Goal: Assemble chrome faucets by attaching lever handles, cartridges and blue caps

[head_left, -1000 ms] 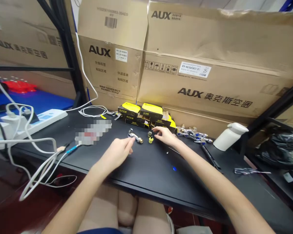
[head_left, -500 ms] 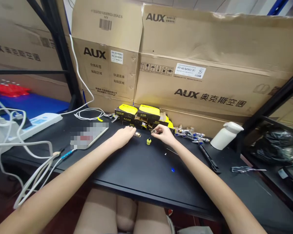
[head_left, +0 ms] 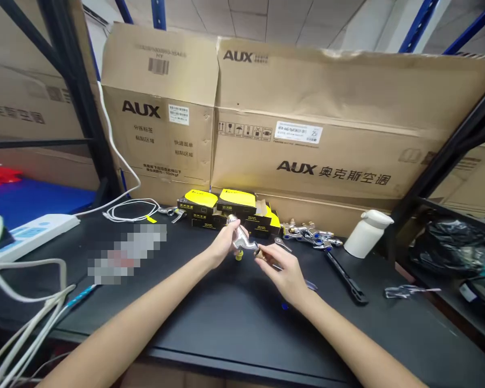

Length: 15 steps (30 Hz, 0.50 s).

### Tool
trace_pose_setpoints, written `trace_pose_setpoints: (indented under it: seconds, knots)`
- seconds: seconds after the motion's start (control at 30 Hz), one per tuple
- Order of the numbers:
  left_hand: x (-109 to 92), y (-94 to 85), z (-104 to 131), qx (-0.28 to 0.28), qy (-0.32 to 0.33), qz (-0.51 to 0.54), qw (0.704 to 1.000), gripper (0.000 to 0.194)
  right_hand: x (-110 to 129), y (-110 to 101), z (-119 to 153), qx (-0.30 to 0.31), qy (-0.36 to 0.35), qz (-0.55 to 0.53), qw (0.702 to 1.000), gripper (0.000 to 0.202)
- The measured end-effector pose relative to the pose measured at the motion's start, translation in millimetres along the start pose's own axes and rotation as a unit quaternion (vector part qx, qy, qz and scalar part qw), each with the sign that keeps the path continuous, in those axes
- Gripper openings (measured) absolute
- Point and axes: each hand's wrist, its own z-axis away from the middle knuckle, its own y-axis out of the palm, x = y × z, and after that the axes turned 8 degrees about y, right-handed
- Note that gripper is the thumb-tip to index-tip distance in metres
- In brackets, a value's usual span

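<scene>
My left hand [head_left: 225,241] grips a shiny chrome fitting [head_left: 242,240], tilted, with a brass-coloured end at its top. Close to the fitting's lower right end, my right hand [head_left: 281,267] pinches a small brass part [head_left: 259,253]. Whether the brass part touches the chrome fitting is hard to tell. A small yellow-green piece [head_left: 239,255] stands on the black table just below the fitting, partly covered by it. Behind my right hand lies a loose chrome piece [head_left: 283,244].
Yellow and black boxes [head_left: 237,200] are stacked behind my hands. To their right are several chrome fittings [head_left: 307,233], a black wrench-like tool [head_left: 345,277] and a white bottle [head_left: 367,234]. A blue disc [head_left: 285,306] lies near the front. A power strip [head_left: 36,234] and cables occupy the left.
The view has tilted up. My left hand has lifted the chrome fitting above the yellow-green piece, and my right hand has come down beside its end with the brass part.
</scene>
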Motion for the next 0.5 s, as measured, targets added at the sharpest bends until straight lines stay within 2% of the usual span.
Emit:
trace_pose_setpoints:
  seconds: [0.2, 0.33, 0.5]
  knots:
    - [-2, 1.0, 14, 0.02, -0.051, 0.014, 0.998, 0.037, 1, 2, 3, 0.03, -0.051, -0.006, 0.998, 0.025]
    - [-3, 1.8, 15, 0.029, -0.058, -0.006, 0.998, 0.036, -1, 3, 4, 0.088, -0.054, -0.013, 0.995, 0.029]
    - [4, 2.5, 17, 0.012, -0.058, -0.037, 0.998, 0.04, -7, 0, 4, 0.112, -0.102, 0.074, 0.986, 0.03]
